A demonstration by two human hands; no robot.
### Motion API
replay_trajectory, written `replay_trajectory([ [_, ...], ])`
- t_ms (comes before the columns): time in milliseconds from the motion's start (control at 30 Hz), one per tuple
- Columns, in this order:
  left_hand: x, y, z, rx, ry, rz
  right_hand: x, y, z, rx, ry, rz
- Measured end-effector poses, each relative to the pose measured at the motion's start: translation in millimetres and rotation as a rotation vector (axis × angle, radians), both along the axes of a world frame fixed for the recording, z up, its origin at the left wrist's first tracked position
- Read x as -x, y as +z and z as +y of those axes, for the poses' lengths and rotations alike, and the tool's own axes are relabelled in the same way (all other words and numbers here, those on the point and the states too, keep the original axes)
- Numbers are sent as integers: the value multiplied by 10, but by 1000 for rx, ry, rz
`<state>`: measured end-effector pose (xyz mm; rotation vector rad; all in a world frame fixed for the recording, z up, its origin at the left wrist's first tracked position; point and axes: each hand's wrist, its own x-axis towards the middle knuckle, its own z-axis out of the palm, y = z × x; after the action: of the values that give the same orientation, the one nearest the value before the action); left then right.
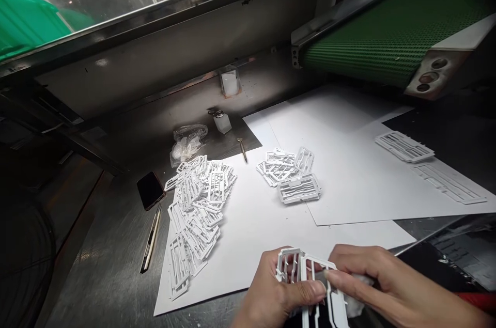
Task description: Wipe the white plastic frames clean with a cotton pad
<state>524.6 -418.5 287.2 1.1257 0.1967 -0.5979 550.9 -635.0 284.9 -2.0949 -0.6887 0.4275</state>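
My left hand (pixel 269 289) is closed around white plastic grid frames (pixel 338 311) at the bottom of the view, its thumb pressing across the bars. Two frame panels seem to be in it, side by side at an angle. From the right, my right hand (pixel 387 279) comes in with thumb and fingers pinched at the frame's edge. A pale crumpled cloth (pixel 353 306) shows beneath its fingers, partly hidden. Beyond the hands, a small group of similar frames (pixel 298 189) lies on white paper sheets (pixel 248 240). A larger heap of frames (pixel 199 204) is spread to the left.
A stack of frames (pixel 405 146) lies at the right. Around the paper are a phone (pixel 150 190), a craft knife (pixel 149 245), tweezers (pixel 242 150), a small bottle (pixel 222 122) and a plastic bag (pixel 188 144). A green conveyor belt (pixel 380 38) juts in at upper right.
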Motion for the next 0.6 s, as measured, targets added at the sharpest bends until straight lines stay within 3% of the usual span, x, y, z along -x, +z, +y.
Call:
replay_trajectory([
  [100, 0, -54, -80, -169, 42, -149, 95, 40, 187, -7, -175, 55],
  [200, 27, -63, -94, -306, 0, -235, 130, 138, 293, -13, -222, 23],
  [300, 81, -113, -45, -103, -63, -146, 99, 194, 217, -88, -174, 51],
  [433, 164, -262, -7, 230, -2, 64, 47, 83, 100, -156, -374, -170],
  [500, 188, -302, -24, 269, 20, 116, 78, 13, 177, -181, -418, -311],
  [600, 195, -278, -44, 245, 49, 149, 163, -49, 359, -232, -270, -421],
])
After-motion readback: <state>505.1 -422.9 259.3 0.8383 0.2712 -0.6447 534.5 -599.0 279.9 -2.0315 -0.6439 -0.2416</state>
